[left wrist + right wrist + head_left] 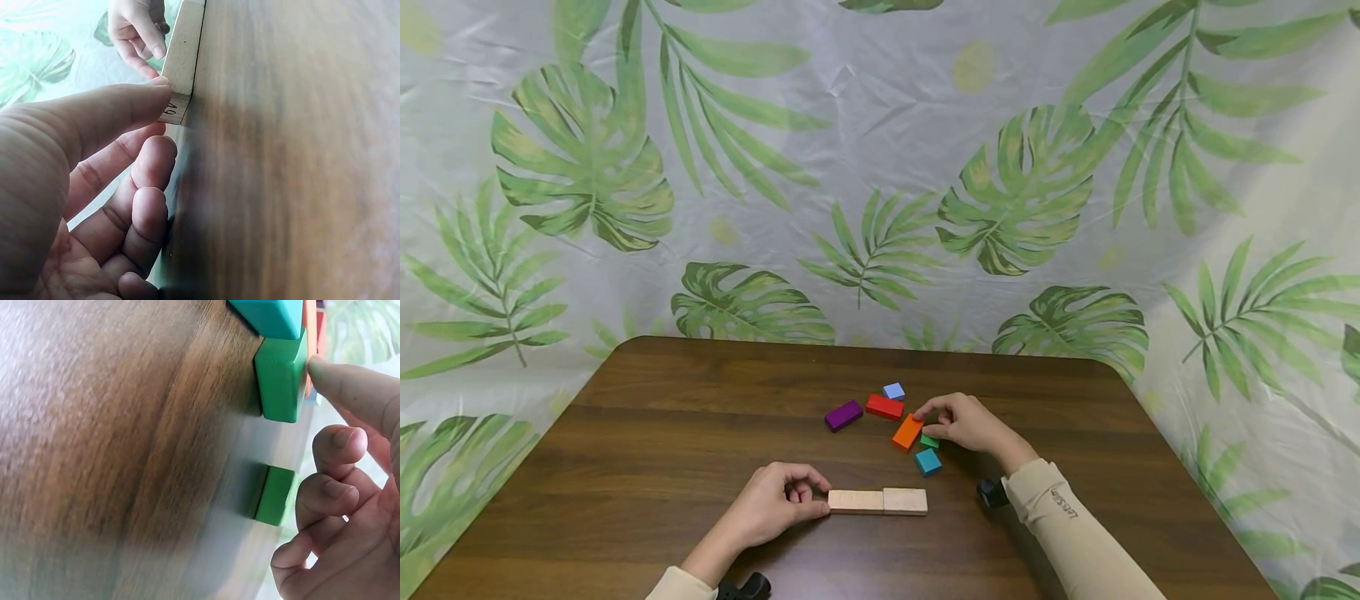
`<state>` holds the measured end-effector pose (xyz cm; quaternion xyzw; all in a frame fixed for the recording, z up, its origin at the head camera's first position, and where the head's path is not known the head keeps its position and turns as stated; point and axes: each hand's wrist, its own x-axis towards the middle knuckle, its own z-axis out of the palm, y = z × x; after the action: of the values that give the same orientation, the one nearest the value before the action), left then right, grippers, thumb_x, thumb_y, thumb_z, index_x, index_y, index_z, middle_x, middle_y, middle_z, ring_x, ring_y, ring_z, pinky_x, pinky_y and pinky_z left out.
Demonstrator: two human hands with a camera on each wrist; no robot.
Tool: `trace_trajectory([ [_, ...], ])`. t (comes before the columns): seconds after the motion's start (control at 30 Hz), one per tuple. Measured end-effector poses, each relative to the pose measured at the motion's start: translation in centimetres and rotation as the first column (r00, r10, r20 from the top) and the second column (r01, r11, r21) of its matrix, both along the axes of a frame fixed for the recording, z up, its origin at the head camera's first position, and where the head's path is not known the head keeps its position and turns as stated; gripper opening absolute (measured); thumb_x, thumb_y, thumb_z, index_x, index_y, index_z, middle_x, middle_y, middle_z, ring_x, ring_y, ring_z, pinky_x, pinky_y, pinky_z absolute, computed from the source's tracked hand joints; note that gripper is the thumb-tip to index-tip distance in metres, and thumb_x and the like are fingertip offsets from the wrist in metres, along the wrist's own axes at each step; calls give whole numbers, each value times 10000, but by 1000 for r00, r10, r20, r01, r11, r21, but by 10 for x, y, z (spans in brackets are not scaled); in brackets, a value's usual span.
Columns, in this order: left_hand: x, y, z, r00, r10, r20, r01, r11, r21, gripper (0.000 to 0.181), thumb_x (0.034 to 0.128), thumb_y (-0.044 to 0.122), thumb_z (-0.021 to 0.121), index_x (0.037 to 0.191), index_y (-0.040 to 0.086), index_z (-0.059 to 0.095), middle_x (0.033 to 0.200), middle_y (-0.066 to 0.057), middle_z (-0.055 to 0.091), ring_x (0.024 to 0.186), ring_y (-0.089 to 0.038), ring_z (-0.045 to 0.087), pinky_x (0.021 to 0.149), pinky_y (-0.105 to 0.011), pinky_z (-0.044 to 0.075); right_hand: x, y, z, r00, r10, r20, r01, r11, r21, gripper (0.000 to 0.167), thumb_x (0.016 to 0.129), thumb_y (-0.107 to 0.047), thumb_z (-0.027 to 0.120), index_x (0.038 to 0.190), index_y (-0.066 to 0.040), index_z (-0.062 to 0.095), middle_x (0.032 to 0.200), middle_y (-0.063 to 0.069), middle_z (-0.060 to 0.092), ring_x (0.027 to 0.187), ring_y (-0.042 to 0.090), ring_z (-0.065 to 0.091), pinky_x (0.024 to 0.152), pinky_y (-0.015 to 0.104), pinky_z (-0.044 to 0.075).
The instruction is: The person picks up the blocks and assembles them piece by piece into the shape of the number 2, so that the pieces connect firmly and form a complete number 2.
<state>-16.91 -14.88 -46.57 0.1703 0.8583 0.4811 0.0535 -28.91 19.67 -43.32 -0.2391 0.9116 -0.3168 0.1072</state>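
Observation:
Two plain wooden blocks lie end to end on the table: a left wooden block (pixel 856 501) and a right wooden block (pixel 906 500). My left hand (pixel 778 502) pinches the left block's free end between thumb and forefinger; the left wrist view shows a number on that end face (pixel 170 111). Farther off, my right hand (pixel 967 423) reaches over an orange block (pixel 907 432) and a green block (pixel 281 381). Its forefinger is at the orange block's far end and its thumb above the green one. The right wrist view hides the forefinger's tip.
Around the right hand lie a teal block (pixel 928 462), a red block (pixel 884 407), a purple block (pixel 843 416) and a light blue block (pixel 893 391). A second green block (pixel 275 495) shows in the right wrist view. Behind the brown table (pixel 700 400) hangs a leaf-patterned cloth (pixel 887 125).

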Motion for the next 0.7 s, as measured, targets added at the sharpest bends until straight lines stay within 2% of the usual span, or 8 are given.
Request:
trace_trajectory([
  [0.4,0,0,0,1000,-1,0,1,1000,3,164,855,227,908,964,167,801,714,77,595,613,7,478,571,-195,389,-5,-7,-1,999,-40,-20,40,999,20,131,1014,-161,756,1135,-145,804,625,-49,396,578,120,376,588,233,348],
  [0.7,1,1,2,1000,3,4,-3,1000,0,161,855,222,905,962,162,800,711,76,591,612,5,475,568,-194,383,-10,-12,-2,999,-45,-3,45,998,45,223,1017,-170,752,1236,-161,794,631,-44,418,559,122,386,575,241,345],
])
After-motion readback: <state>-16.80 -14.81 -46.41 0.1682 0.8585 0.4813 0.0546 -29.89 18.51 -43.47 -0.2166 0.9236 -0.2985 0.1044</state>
